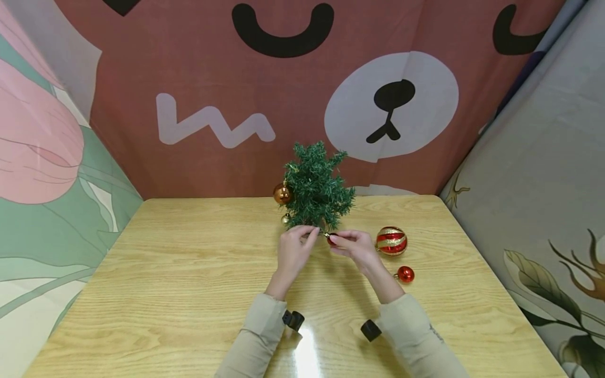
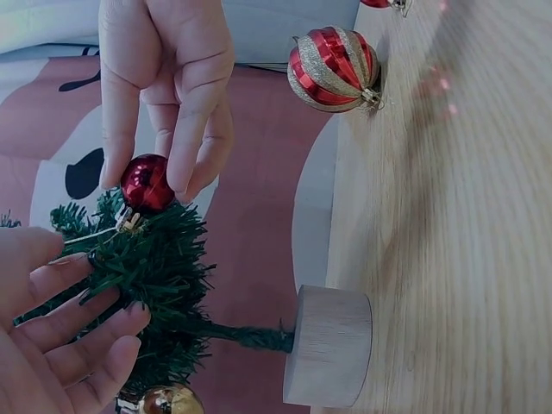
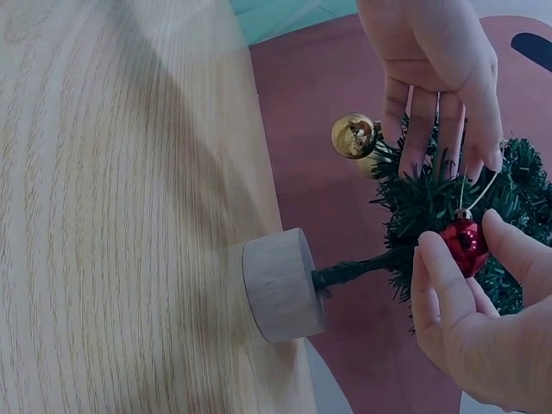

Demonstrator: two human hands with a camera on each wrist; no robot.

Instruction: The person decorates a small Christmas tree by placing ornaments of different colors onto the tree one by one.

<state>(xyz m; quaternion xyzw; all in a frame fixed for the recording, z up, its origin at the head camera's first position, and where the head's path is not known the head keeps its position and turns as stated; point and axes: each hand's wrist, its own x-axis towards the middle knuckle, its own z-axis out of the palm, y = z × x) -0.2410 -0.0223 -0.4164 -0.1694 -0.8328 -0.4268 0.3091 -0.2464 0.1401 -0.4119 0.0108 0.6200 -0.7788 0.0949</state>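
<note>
A small green artificial Christmas tree [image 1: 315,186] stands at the far side of the table on a round wooden base [image 2: 329,345]. In front of its lower branches, my right hand [image 1: 360,251] pinches a small shiny red bauble [image 3: 464,245] between thumb and fingers. A thin cord [image 2: 93,235] runs from the bauble's metal cap to my left hand [image 1: 294,251], whose thumb and forefinger pinch it. The left hand's other fingers lie against the green needles. On the tree's left side hang a large amber-gold bauble [image 1: 282,194] and a smaller gold bauble [image 1: 285,219].
To the right on the wooden table [image 1: 189,273] lie a large red bauble with glittery gold stripes [image 1: 392,241] and a small red bauble [image 1: 405,274]. A printed cloth backdrop [image 1: 236,173] rises right behind the tree, and more cloth hangs at both sides.
</note>
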